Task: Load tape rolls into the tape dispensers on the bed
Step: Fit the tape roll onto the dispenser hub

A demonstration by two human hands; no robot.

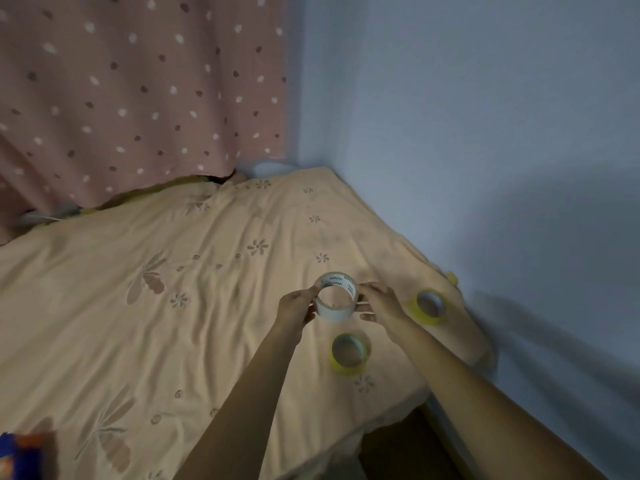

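Item: clear tape roll point(335, 297), core printed w/ text, held above bed point(145, 299) betw. both hands. L hand point(298, 307) gripped its left side; R hand point(380, 303) gripped its right. 2 yellow tape rolls lay on bedspread: one point(349, 354) below the hands, one point(429, 306) nr wall point(485, 133). Dotted curtain point(138, 91) behind bed.

Held roll point(335, 296) above bed point(173, 289) (two rolls point(349, 353) nearer, right)

Spotted pink curtain point(138, 98), pale blue wall point(485, 133)
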